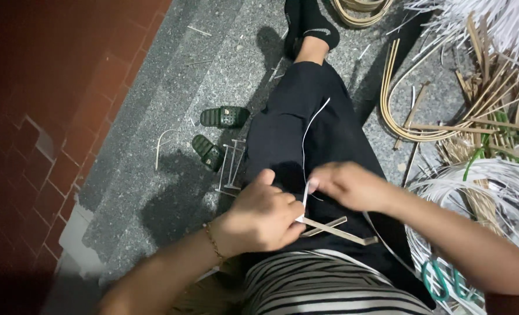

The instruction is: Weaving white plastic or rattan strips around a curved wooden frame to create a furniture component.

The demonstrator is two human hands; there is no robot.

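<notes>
Left hand (265, 216), lower centre of frame, is curled closed, thumb and fingers pinching the crossing of two thin bamboo sticks (335, 228) where a white strip (306, 195) wraps them. Right hand (350, 186), just right of centre, pinches the strip's free part between thumb and forefinger, close to the left hand; the rest of the strip trails up over the black trousers (297, 128) toward upper centre. Work sits over the lap, above a striped shirt hem.

Risks, as judged:
- Strip looks thin; a hard pull from the right hand could snap or kink it.
- The sticks cross at a shallow angle; if the left pinch loosens, they could slide and the wrap go slack.
- The long loose tail could snag on the trouser folds.

Count:
- Hands: two, both the person's own.
- Sticks in hand: two.
- Strip in hand: one.
- Green sandals (216, 134), left of centre: two.
- Green-handled scissors (440, 280), lower right: one.
- White strip coil (493, 181), right edge: one heap, strands uncountable.
- Bamboo splints (493, 87), upper right: too many to count.
- Small stick frame (231, 166) beside the sandals: one.
</notes>
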